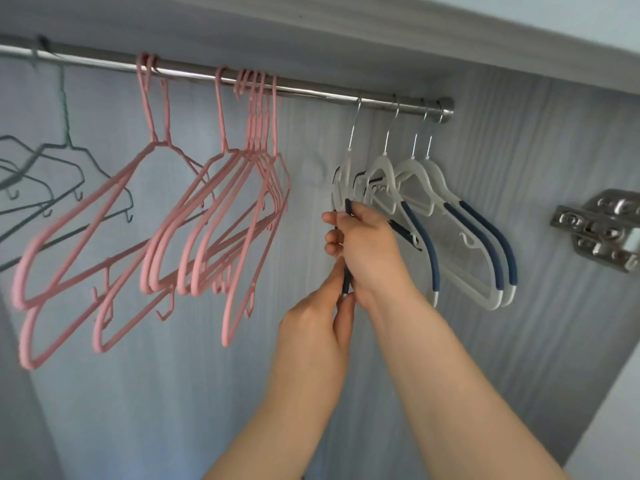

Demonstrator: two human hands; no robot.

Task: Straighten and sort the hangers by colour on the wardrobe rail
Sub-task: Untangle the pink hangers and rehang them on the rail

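Glossy metal rail point(311, 90); matt pink-coated hangers point(194, 202); white plastic hangers point(450, 220), metal hooks.

Pink hangers point(214, 216) are hanging from a silver rail point(311, 90) between dark grey-green hangers point(45, 174) and white hangers point(446, 216) wearing navy-blue grips, against pale grey woodgrain panelling point(519, 168).

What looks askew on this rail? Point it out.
The leftmost white hanger is turned edge-on, unlike the three white hangers beside it; both hands hold its navy arm. The pink hangers splay unevenly, some hanging lower.
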